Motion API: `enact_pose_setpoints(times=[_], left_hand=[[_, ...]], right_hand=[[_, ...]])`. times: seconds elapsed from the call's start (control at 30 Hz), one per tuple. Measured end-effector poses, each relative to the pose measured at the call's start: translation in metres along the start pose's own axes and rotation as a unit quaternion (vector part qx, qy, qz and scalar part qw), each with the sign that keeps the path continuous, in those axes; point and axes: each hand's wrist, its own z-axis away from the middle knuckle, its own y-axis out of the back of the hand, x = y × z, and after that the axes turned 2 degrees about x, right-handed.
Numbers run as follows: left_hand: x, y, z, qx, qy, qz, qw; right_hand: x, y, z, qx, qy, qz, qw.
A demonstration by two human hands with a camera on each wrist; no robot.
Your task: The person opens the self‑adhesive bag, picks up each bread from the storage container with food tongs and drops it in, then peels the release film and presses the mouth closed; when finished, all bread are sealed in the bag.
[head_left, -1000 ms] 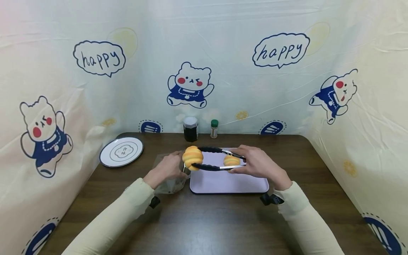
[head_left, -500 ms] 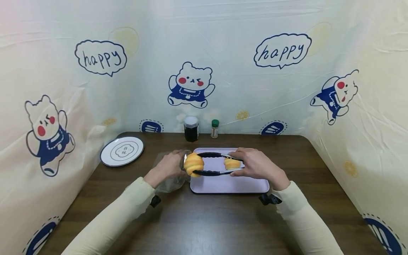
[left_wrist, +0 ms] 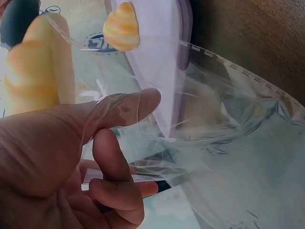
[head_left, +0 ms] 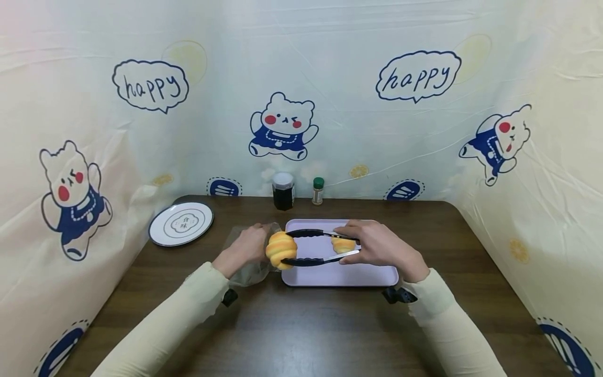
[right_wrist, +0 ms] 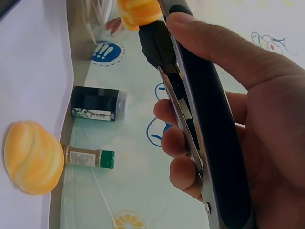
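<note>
A striped bread roll [head_left: 281, 250] is pinched in black-tipped tongs [head_left: 306, 262], gripped by the right hand [head_left: 377, 245], near the clear plastic bag [head_left: 252, 275] that the left hand [head_left: 246, 250] pinches. Another roll [head_left: 342, 245] lies on the lilac tray [head_left: 339, 275]; farther back on the dark wood-grain table [head_left: 301, 335] stand a lidded jar [head_left: 283, 192] and green-capped shaker [head_left: 317, 192], before bear-printed cloth [head_left: 348, 125].

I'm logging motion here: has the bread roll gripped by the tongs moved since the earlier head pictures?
Yes. In the head view, the bread roll in the tongs has shifted downward and slightly left, judged against the lilac tray.
</note>
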Motion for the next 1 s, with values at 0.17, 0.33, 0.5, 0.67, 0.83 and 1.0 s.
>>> enact_pose_setpoints(times=[0.17,0.33,0.5,0.67,0.83,1.0], left_hand=[[0.0,0.0,-0.001,-0.022,0.016,-0.003,0.9996],[0.002,0.001,0.001,-0.01,0.007,0.0,0.9999],[0.004,0.001,0.002,0.001,-0.011,0.014,0.9998],[0.007,0.001,0.002,-0.016,-0.013,0.037,0.9991],[0.01,0.003,0.001,-0.028,-0.004,0.055,0.9981],[0.014,0.006,0.001,-0.045,0.014,0.061,0.997]], right_hand=[[0.001,-0.002,0.001,0.003,0.023,0.001,0.9997],[0.001,-0.002,0.0,0.004,0.018,0.004,0.9998],[0.001,-0.004,-0.003,-0.003,-0.017,0.007,0.9998],[0.002,-0.008,-0.006,-0.003,-0.04,0.029,0.9988],[0.004,-0.01,-0.007,0.003,-0.042,0.056,0.9976],[0.006,-0.012,-0.007,0.011,-0.035,0.075,0.9965]])
